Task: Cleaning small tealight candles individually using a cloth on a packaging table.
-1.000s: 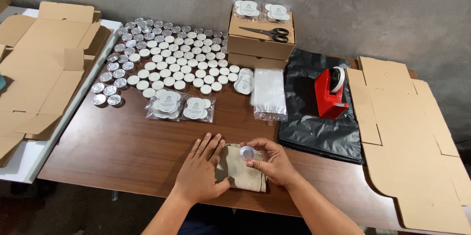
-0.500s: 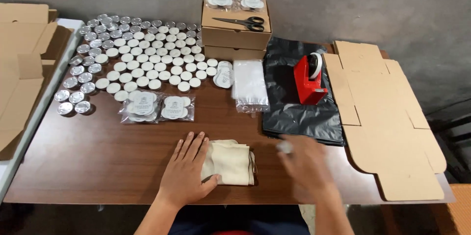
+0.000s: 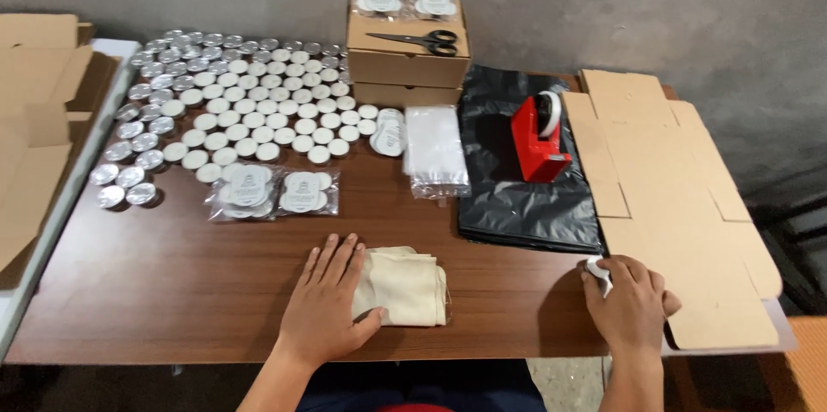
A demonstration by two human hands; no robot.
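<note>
Near the table's front edge, the left hand point(image 3: 326, 309) lies flat and open on a folded cream cloth pouch point(image 3: 405, 285). The right hand point(image 3: 627, 302), at the right front corner, closes on a small white round tin point(image 3: 595, 269) beside the flat brown cardboard sheets point(image 3: 663, 179). The step looks like laying the tin aside. Farther back lie rows of silver-and-white round tins point(image 3: 241, 111).

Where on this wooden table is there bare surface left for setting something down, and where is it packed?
Bare wood runs along the near edge of the brown wooden table, left of the left hand resting on the folded cream cloth, and between that cloth and the right hand. The far left is crowded with round silver tins; the black plastic sheet and flat cardboard fill the right.
</note>
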